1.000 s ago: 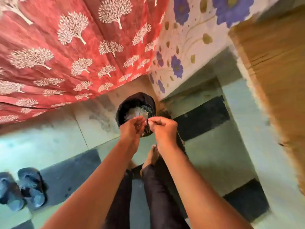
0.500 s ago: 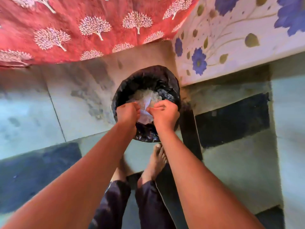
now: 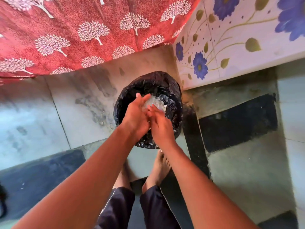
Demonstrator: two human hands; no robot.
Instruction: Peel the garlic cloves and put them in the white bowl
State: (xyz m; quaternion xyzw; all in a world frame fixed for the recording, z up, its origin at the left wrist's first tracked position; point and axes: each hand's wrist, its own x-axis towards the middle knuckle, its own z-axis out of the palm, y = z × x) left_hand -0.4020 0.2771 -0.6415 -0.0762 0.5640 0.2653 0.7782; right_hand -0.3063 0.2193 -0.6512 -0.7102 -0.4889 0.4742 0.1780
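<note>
Our left hand (image 3: 134,115) and right hand (image 3: 160,128) meet in the middle of the frame, directly above a bin lined with a black plastic bag (image 3: 171,96). The left hand's fingers are straight and extended, pointing toward the upper right; the right hand's fingers are also fairly straight, and its fingertips touch the left palm, so the two hands are pressed against each other. Neither hand visibly holds anything. Just past our fingertips, inside the bag, lies a heap of pale, papery garlic skins (image 3: 156,103). We cannot see any garlic cloves or a white bowl here.

Below the hands, both bare forearms run down to the lower corners of the frame. Between them, at lower centre, we see our bare feet (image 3: 158,167) and dark trouser cuffs on a floor (image 3: 49,104) of pale and dark tiles. The bin stands on this floor, just in front of our toes. At upper left hangs a red cloth with white trees (image 3: 82,30); at upper right is a white surface painted with blue flowers (image 3: 231,38), near the bin's right edge.
</note>
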